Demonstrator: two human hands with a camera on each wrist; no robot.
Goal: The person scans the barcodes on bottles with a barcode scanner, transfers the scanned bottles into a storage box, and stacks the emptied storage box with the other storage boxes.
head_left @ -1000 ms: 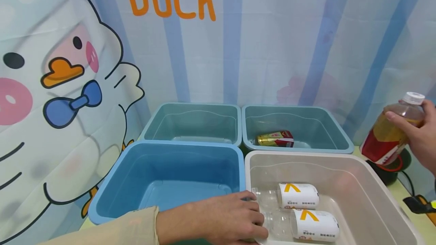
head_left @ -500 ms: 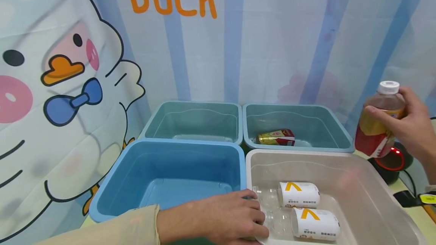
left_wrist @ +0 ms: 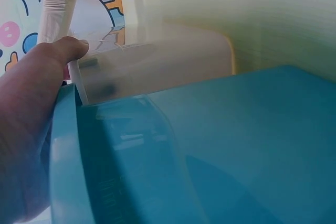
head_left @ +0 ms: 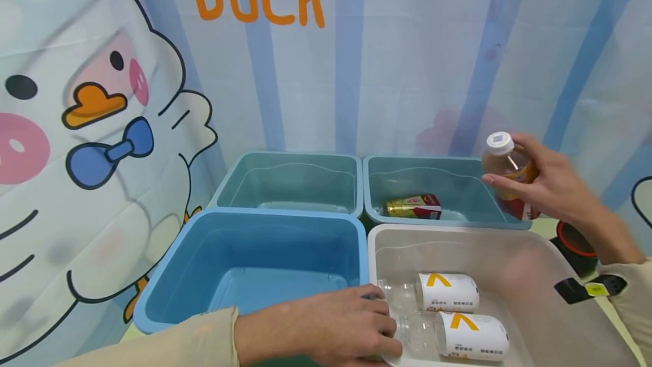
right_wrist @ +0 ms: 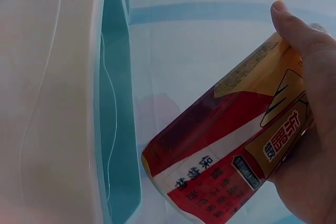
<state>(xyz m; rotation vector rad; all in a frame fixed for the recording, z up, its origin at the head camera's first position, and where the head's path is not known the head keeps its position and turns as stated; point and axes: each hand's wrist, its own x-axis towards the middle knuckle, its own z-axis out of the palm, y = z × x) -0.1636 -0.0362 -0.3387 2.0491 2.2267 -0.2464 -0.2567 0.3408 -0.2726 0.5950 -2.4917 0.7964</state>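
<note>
My right hand grips a bottle by its upper part, holding it tilted above the right side of the back right teal bin. The bottle has a white cap and a red and gold label. My left hand rests over the rims where the blue bin and the beige bin meet. Its fingertips lie next to the necks of two clear bottles with white labels, one farther back and one nearer, inside the beige bin.
A gold and red drink container lies in the back right teal bin. Another teal bin stands at the back left. A dark object with a red ring sits right of the beige bin. A duck-print curtain hangs behind.
My right hand has carried the red and gold bottle leftward, from the far right to over the back right bin's right side. The left hand has stayed in place.
</note>
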